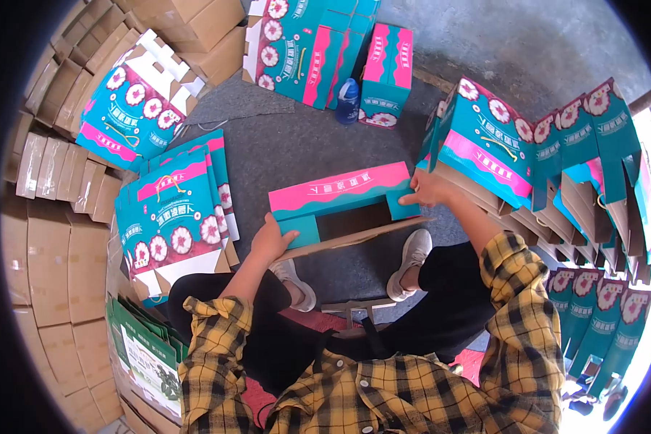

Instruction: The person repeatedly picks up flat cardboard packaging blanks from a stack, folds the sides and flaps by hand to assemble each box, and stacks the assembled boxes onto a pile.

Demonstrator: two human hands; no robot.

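Between my knees stands a teal and pink cardboard box, its mouth facing up and its dark inside partly showing. A pink-topped long flap stands up at the far side, and a brown edge runs along the near side. My left hand grips the box's left end, with the thumb on the short teal flap there. At the right end, my right hand holds the other short flap, its thumb and fingers bent over it. The fingers outside the box are partly hidden.
Flattened printed cartons lie at the left, near stacked brown boxes. Folded teal cartons stand at the right. A blue bottle stands beside a closed teal box ahead. Green cartons are at lower left.
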